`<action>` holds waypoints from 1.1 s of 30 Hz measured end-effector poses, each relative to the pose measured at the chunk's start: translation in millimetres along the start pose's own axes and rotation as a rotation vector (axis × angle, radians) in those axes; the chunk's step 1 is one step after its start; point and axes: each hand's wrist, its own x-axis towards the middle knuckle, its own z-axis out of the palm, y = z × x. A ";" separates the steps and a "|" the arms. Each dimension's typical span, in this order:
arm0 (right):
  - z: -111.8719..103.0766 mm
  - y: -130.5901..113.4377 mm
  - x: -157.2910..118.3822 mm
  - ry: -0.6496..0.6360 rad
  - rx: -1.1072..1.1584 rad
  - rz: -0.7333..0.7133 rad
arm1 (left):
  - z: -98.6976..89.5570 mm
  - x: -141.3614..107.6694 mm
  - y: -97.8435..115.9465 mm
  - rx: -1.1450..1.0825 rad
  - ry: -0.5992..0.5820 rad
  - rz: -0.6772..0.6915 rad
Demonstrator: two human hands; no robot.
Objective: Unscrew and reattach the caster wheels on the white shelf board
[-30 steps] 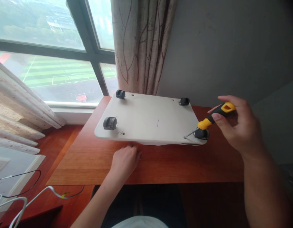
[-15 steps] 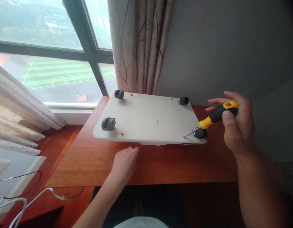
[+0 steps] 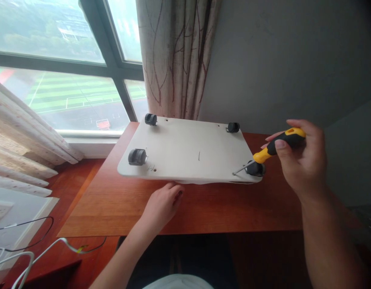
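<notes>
A white board (image 3: 188,148) lies on the wooden table (image 3: 209,212), with dark casters near its corners, such as the front-left caster (image 3: 137,157) and the back-right caster (image 3: 233,127). My right hand (image 3: 306,160) is wrapped round the yellow and black screwdriver (image 3: 278,146). The screwdriver's tip meets the board near its front-right corner, beside the front-right caster (image 3: 255,168). Just below the board's front edge, my left hand (image 3: 164,200) rests by the table with its fingers curled; whatever they hold, if anything, is hidden.
A window (image 3: 83,92) and curtains (image 3: 176,56) stand behind and left of the table. A grey wall (image 3: 272,64) rises at the back right. White and black cables (image 3: 47,257) hang at the lower left, near a wall socket (image 3: 1,210).
My right hand has shifted slightly right and turned on the screwdriver, its fingers closer round the handle. My left hand has rolled and moved a little to the right.
</notes>
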 end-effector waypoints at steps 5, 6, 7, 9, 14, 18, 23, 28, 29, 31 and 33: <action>2.3 -1.2 -0.7 0.061 -0.083 0.005 | -0.3 1.3 1.2 -0.091 0.037 0.064; 2.8 -1.3 -0.6 0.059 -0.075 0.003 | -1.0 1.4 1.8 -0.112 0.035 0.077; 3.0 -1.2 -0.3 0.057 -0.066 0.003 | -2.0 1.3 2.4 -0.139 0.034 0.089; 2.7 -0.8 0.7 0.050 -0.048 0.011 | -5.1 0.8 4.4 -0.213 0.032 0.118; 1.4 -4.8 5.6 0.001 -0.076 0.057 | -23.7 -0.8 16.3 -0.557 -0.083 0.240; 5.5 -14.5 12.6 0.062 -0.439 -0.066 | -49.6 6.2 28.2 -0.725 -0.080 0.344; 11.2 -21.4 22.6 0.079 -0.682 -0.194 | -95.6 31.9 45.4 -0.642 0.038 0.608; 5.1 -25.7 40.8 0.032 -0.736 -0.110 | -132.6 84.3 65.1 -0.379 0.186 0.711; 3.3 -27.0 46.2 0.048 -0.736 -0.095 | -134.3 99.3 66.9 -0.375 0.202 0.710; 0.8 -28.7 58.8 0.085 -0.714 -0.090 | -131.1 133.3 67.5 -0.370 0.177 0.701; 0.6 -26.6 73.1 0.104 -0.684 -0.114 | -120.8 170.6 65.0 -0.360 0.182 0.699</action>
